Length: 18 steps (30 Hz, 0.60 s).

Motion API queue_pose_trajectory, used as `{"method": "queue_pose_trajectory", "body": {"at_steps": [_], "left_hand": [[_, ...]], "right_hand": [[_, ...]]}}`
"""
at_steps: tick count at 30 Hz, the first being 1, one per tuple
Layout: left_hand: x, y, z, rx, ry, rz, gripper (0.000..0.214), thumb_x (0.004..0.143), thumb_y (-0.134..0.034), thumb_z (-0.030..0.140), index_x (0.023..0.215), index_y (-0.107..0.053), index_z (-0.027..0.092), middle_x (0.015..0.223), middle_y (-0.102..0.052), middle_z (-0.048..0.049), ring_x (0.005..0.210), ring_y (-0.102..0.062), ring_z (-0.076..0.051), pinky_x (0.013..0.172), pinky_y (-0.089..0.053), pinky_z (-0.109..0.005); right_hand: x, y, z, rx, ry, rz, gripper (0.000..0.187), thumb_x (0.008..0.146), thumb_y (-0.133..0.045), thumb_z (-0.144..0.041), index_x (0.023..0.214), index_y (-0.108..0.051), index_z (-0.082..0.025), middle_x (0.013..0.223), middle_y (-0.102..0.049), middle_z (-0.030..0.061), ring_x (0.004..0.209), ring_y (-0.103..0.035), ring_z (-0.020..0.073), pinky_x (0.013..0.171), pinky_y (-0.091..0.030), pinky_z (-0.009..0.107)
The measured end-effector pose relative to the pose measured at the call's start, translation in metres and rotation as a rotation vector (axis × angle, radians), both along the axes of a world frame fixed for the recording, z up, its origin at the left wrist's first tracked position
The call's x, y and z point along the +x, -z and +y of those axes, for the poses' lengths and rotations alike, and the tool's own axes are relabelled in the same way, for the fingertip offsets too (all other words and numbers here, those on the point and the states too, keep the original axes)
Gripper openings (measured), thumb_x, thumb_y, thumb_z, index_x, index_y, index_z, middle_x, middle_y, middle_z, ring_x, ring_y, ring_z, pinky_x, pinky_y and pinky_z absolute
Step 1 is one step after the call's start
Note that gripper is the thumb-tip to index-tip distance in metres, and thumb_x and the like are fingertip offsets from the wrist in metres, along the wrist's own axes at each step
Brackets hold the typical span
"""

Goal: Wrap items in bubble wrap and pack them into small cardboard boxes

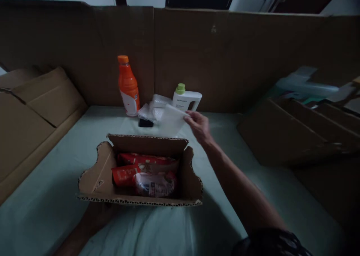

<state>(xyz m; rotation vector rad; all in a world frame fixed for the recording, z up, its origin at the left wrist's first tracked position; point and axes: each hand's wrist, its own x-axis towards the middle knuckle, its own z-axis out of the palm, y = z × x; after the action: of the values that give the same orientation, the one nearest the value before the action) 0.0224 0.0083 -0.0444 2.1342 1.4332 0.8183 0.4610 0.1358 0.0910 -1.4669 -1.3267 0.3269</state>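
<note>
My right hand [200, 127] reaches past the open cardboard box [188, 181] and pinches a clear plastic bag [172, 120] by its edge, lifted off the table. The box holds red snack packets [132, 170] and a clear wrapped packet [155, 184]. My left hand [98, 215] is pressed against the box's near wall, and its fingers are hidden by the front flap. Behind the box stand an orange bottle [128, 86] and a white jug with a green cap [186, 98]. A heap of plastic bags [154, 108] lies between them.
A small black object [145, 123] lies by the bag heap. The pale green table [50, 181] is walled by tall cardboard sheets [225, 57] at the back. Folded cardboard [36, 113] leans on the left, and flattened boxes [292, 132] are piled on the right.
</note>
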Motion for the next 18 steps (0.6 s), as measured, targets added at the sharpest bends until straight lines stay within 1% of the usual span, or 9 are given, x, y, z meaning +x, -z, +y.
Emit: {"method": "queue_pose_trajectory", "body": {"at_steps": [2,3,6,8,10,13,15,17,18], "left_hand": [[0.001,-0.003,0.001,-0.042,-0.004,-0.021,0.047,0.084,-0.058,0.065,0.098,-0.075,0.023,0.077,-0.076,-0.0065,0.091,-0.075,-0.033,0.089,-0.062,-0.047],[0.002,-0.005,0.001,-0.064,0.001,-0.034,0.046,0.083,-0.06,0.063,0.099,-0.075,0.022,0.08,-0.077,-0.0065,0.093,-0.074,-0.033,0.091,-0.062,-0.048],[0.006,-0.016,0.003,-0.103,-0.009,-0.101,0.046,0.079,-0.065,0.061,0.102,-0.074,0.021,0.088,-0.078,-0.0072,0.096,-0.074,-0.033,0.091,-0.061,-0.048],[0.008,-0.025,0.005,-0.111,-0.025,-0.135,0.05,0.075,-0.068,0.061,0.103,-0.073,0.02,0.09,-0.077,-0.0072,0.095,-0.073,-0.033,0.089,-0.062,-0.048],[0.011,-0.032,0.006,-0.111,-0.033,-0.129,0.052,0.071,-0.07,0.062,0.102,-0.072,0.019,0.086,-0.077,-0.0069,0.093,-0.073,-0.034,0.087,-0.062,-0.048],[0.015,-0.042,0.008,-0.089,-0.05,-0.109,0.054,0.066,-0.072,0.064,0.097,-0.071,0.019,0.08,-0.075,-0.0067,0.088,-0.073,-0.034,0.084,-0.063,-0.048],[0.019,-0.047,0.007,-0.078,-0.069,-0.12,0.053,0.065,-0.071,0.063,0.093,-0.069,0.019,0.083,-0.076,-0.0078,0.087,-0.073,-0.033,0.081,-0.063,-0.046],[0.023,-0.054,0.005,-0.1,-0.068,-0.13,0.05,0.065,-0.071,0.06,0.092,-0.069,0.017,0.087,-0.077,-0.0092,0.086,-0.073,-0.033,0.077,-0.063,-0.043],[0.025,-0.057,0.003,-0.114,-0.063,-0.132,0.048,0.065,-0.071,0.058,0.091,-0.069,0.017,0.088,-0.078,-0.0096,0.085,-0.074,-0.032,0.075,-0.064,-0.041]], "right_hand": [[0.03,0.0,-0.036,0.006,0.011,0.247,0.033,0.082,-0.066,-0.054,0.085,-0.066,-0.021,0.085,-0.071,0.0026,0.076,-0.065,0.0162,0.074,-0.055,0.032],[0.045,0.001,-0.055,-0.043,0.04,0.301,0.039,0.079,-0.066,-0.06,0.083,-0.066,-0.021,0.079,-0.068,0.0016,0.069,-0.063,0.0148,0.068,-0.054,0.03],[0.083,0.007,-0.113,-0.224,0.182,0.276,0.045,0.071,-0.07,-0.064,0.076,-0.064,-0.019,0.069,-0.065,0.0034,0.063,-0.061,0.016,0.059,-0.051,0.029],[0.101,0.01,-0.145,-0.256,0.301,0.215,0.042,0.067,-0.076,-0.058,0.076,-0.064,-0.019,0.069,-0.065,0.0049,0.068,-0.061,0.0184,0.061,-0.049,0.03],[0.11,0.01,-0.169,-0.213,0.42,0.159,0.039,0.067,-0.079,-0.051,0.084,-0.065,-0.019,0.081,-0.067,0.0071,0.081,-0.061,0.021,0.071,-0.05,0.033],[0.096,0.006,-0.188,-0.152,0.474,0.093,0.038,0.074,-0.073,-0.046,0.099,-0.067,-0.018,0.1,-0.069,0.0097,0.095,-0.061,0.0229,0.086,-0.049,0.038],[0.064,0.008,-0.193,-0.191,0.289,0.063,0.04,0.08,-0.068,-0.048,0.106,-0.068,-0.017,0.101,-0.07,0.0098,0.093,-0.063,0.023,0.087,-0.051,0.04],[0.021,0.016,-0.195,-0.262,-0.085,-0.001,0.051,0.082,-0.068,-0.051,0.12,-0.067,-0.017,0.108,-0.071,0.0118,0.097,-0.066,0.0251,0.089,-0.053,0.043],[-0.001,0.022,-0.196,-0.274,-0.285,-0.045,0.06,0.082,-0.069,-0.053,0.13,-0.063,-0.017,0.119,-0.069,0.014,0.106,-0.065,0.0274,0.094,-0.052,0.045]]}}
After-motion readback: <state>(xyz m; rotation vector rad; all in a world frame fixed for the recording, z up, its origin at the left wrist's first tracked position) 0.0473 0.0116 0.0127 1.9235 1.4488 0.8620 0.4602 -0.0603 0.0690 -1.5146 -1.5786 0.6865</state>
